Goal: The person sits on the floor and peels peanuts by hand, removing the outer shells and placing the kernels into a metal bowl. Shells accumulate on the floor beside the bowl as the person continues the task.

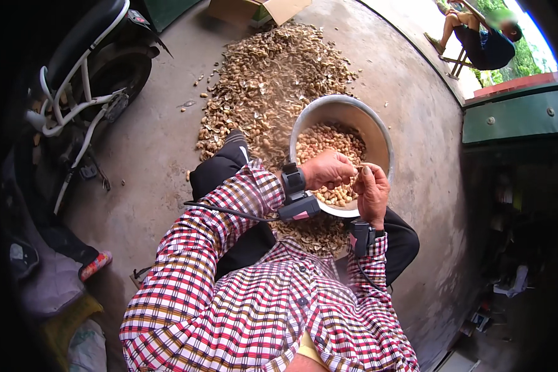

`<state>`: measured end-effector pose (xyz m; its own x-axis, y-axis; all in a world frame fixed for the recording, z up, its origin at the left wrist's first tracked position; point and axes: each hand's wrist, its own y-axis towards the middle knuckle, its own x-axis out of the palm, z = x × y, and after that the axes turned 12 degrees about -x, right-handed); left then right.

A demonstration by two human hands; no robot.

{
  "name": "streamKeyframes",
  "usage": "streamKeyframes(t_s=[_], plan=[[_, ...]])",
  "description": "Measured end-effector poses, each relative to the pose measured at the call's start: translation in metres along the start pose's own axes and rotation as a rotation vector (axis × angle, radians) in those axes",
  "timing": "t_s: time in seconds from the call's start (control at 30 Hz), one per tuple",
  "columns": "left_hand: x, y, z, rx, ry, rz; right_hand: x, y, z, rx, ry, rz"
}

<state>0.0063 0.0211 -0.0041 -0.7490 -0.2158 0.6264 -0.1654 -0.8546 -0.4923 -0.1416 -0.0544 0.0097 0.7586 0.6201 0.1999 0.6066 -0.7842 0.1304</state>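
I see both hands raised over the metal bowl (378, 127), wrists bent inward. The left hand (326, 169) and right hand (372, 192) pinch one peanut (356, 168) between their fingertips, above the near rim. The bowl holds shelled kernels (328, 146). Empty shells (273, 80) cover the concrete floor (149, 149) beyond it.

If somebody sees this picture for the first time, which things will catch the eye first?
Probably the two hands at the centre: the left hand and right hand meet over a round metal bowl of shelled peanuts, pinching something small between them. Beyond the bowl, a wide heap of empty shells spreads over the concrete floor. A parked scooter stands at the upper left.
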Motion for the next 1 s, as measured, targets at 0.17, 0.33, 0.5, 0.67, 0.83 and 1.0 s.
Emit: streamKeyframes(t_s=[0.17, 0.33, 0.5, 0.67, 0.83, 1.0], plan=[[0.002, 0.003, -0.004, 0.017, 0.036, 0.036, 0.009, -0.001, -0.002, -0.089, -0.085, 0.038], [0.001, 0.001, -0.004, 0.009, -0.037, 0.065, 0.013, -0.004, -0.003, -0.154, -0.242, 0.012], [-0.001, 0.003, -0.005, -0.053, -0.001, 0.048, 0.009, 0.000, -0.008, -0.221, -0.262, 0.103], [-0.010, 0.013, -0.007, -0.035, -0.108, 0.128, -0.016, -0.011, -0.015, -0.051, -0.345, -0.053], [-0.007, 0.016, -0.002, -0.093, -0.157, 0.153, -0.028, -0.026, -0.015, -0.138, -0.829, -0.507], [-0.001, 0.017, -0.003, -0.120, -0.201, 0.171, -0.035, -0.014, -0.017, -0.145, -0.762, -0.349]])
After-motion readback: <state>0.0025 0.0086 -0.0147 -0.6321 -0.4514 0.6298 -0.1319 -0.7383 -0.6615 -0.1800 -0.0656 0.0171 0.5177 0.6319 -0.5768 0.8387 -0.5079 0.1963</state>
